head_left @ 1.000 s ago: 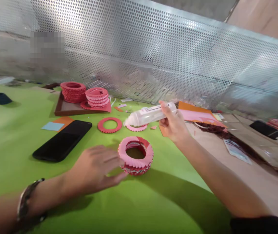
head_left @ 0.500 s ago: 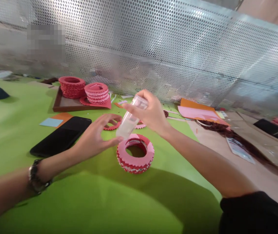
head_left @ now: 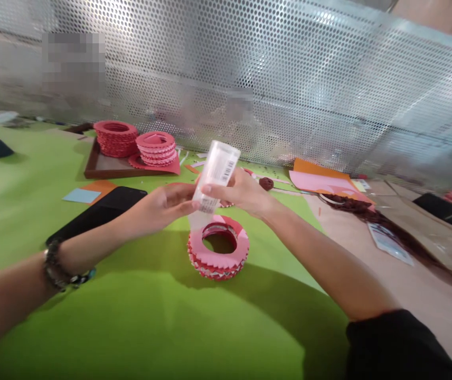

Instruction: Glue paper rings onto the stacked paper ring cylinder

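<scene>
Between my two hands a translucent white glue bottle with a barcode label is held tilted, its lower end just over a ring stack. My right hand is wrapped around it from the right. From the other side, the thumb and fingers of my left hand close on the bottle's lower part. Below lies a stack of zigzag-edged red and pink paper rings, a pink one on top. More cut rings lie behind my hands, mostly hidden.
A black phone lies left beside blue and orange paper. Stacked red rings and pink rings sit on a brown tray. Pink and orange sheets and a brown paper bag are on the right. A perforated metal screen stands behind.
My right hand has turned the bottle so its barcode side shows, and its top sits higher. My left hand has moved from beside the bottle onto it. The ring stack stays in place.
</scene>
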{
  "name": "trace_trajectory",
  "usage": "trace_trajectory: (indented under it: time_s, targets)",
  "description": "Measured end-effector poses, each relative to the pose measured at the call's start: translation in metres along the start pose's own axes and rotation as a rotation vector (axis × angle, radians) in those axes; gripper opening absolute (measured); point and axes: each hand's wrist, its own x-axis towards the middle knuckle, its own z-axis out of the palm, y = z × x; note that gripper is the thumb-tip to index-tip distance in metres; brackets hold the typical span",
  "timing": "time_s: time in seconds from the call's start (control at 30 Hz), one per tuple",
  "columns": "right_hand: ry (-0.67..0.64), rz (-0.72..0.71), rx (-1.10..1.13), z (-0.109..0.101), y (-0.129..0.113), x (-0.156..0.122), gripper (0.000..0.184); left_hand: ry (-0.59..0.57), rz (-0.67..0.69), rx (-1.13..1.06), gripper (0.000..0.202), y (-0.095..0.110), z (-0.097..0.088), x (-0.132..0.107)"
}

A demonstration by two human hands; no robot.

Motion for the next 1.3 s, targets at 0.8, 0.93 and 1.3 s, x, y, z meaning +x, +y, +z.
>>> trace_trajectory:
  time_s: [0.8, 0.93, 1.3]
  targets:
    - [0.102, 0.144, 0.093, 0.013, 0.018, 0.001, 0.048, 0.077, 0.588, 0.854, 0.049, -0.014, 0.008, -0.060]
    - [0.032, 0.171, 0.039, 0.006, 0.026, -0.002, 0.046, 0.026, 0.561, 0.851, 0.053, -0.017, 0.012, -0.061]
    - [0.194, -0.029, 0.137, 0.020, 0.034, -0.008, 0.045, -0.031, 0.538, 0.855, 0.051, -0.019, 0.012, -0.060]
